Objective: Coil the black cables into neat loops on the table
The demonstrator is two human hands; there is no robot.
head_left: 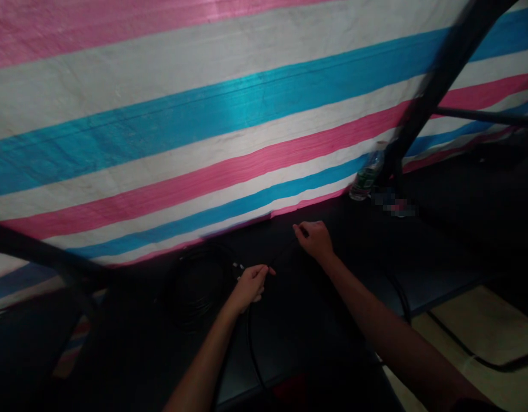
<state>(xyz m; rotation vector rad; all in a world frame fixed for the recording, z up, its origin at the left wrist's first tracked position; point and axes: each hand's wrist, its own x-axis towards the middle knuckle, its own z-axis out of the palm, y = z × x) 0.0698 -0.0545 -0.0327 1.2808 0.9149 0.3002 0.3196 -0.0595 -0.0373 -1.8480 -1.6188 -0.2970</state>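
1. Both hands are on the job. The left hand (249, 286) is curled shut, thumb and fingers pinching a thin black cable (249, 337).
2. The right hand (316, 239) sits further out, towards the tarp (203, 114), and pinches the same cable between thumb and fingertips.
3. A short stretch of the cable runs between the two hands, just above the dark table (315, 320). It looks fairly straight there, though the light is too poor to say whether it is taut.
4. Below the left hand the cable drops in a loose curve towards the near table edge.
5. Just to the left of that hand lies a dark coil (195, 303) on the table, probably more of the same cable. The gloom hides where it joins.
6. On handling, I judge the cable light, limp and springy. It should bend wherever it is unsupported and could twist or kink.
7. The jacket looks smooth, so it may slide through a slack pinch.
8. The best hold, to my eye, is a firm pinch on the round body with the hands close together.
9. A small pale bit shows by the left fingers. It may be a connector, but I cannot tell.
10. A bottle (366, 174) stands well apart at the back, beside a black post (439, 86).
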